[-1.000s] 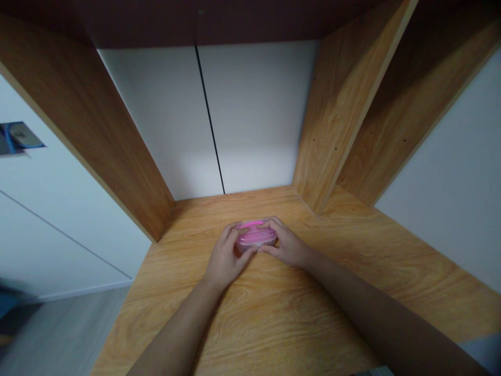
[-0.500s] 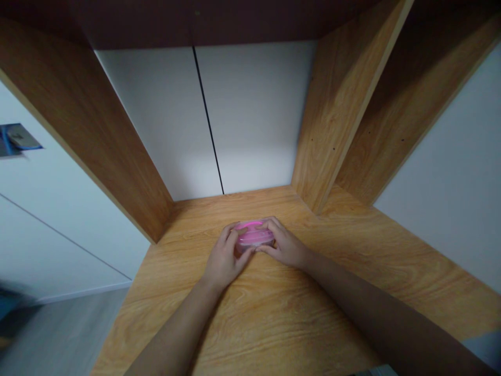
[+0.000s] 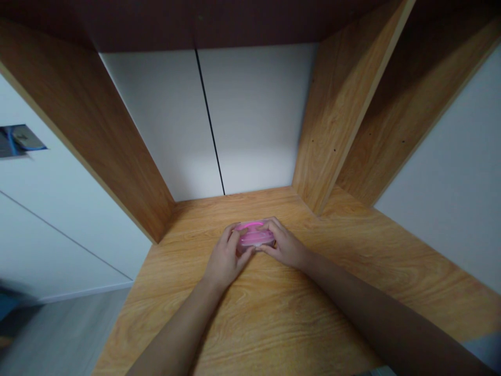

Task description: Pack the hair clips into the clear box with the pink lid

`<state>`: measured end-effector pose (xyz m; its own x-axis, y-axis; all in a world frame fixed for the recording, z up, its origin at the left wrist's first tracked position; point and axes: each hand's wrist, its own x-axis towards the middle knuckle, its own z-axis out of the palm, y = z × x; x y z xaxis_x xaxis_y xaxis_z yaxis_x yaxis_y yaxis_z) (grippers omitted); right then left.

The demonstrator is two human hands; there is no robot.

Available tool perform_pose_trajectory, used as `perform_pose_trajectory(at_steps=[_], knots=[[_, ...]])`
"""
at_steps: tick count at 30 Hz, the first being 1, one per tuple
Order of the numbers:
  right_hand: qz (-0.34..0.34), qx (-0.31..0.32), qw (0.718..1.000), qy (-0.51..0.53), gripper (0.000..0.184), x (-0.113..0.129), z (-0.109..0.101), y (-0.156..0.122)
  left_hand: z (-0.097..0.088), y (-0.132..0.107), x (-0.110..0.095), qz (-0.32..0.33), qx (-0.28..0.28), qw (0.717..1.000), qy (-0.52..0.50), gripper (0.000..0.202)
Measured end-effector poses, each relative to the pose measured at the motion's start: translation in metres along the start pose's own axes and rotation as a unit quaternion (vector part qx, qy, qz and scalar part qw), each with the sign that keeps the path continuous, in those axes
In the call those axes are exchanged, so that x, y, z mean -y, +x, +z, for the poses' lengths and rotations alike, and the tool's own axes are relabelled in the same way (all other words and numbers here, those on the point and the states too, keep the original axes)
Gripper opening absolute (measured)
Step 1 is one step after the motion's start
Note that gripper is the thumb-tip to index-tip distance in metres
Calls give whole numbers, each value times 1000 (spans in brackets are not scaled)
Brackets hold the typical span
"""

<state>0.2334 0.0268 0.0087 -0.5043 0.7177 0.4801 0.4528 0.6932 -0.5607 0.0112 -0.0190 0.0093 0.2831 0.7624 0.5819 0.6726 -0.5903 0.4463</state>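
Observation:
A small round pink container (image 3: 255, 236) with a clear lid rests on the wooden desk top (image 3: 274, 308), near the middle. My left hand (image 3: 226, 257) curls round its left side, fingers over the rim. My right hand (image 3: 285, 244) wraps its right side, thumb at the front edge and fingers across the top. Both hands press against the container from opposite sides. Its lower part is hidden behind my fingers.
Wooden side panels (image 3: 97, 130) rise left and right of the desk, with a further panel (image 3: 340, 120) to the right. A white back wall (image 3: 235, 115) with a dark vertical seam closes the alcove. Grey floor (image 3: 58, 334) lies at lower left.
Both hands stay clasped on the pink container in the same spot. Only the view has shifted slightly.

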Motion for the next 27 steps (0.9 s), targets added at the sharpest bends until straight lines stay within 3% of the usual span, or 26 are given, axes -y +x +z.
perform_pose_trajectory(at_steps=[12, 27], knots=[[-13, 14, 999, 49, 55, 3, -8, 1, -4, 2, 4, 2, 6, 1000, -4, 42], [-25, 1, 999, 28, 67, 7, -9, 0, -6, 2, 5, 7, -2, 1000, 4, 53]])
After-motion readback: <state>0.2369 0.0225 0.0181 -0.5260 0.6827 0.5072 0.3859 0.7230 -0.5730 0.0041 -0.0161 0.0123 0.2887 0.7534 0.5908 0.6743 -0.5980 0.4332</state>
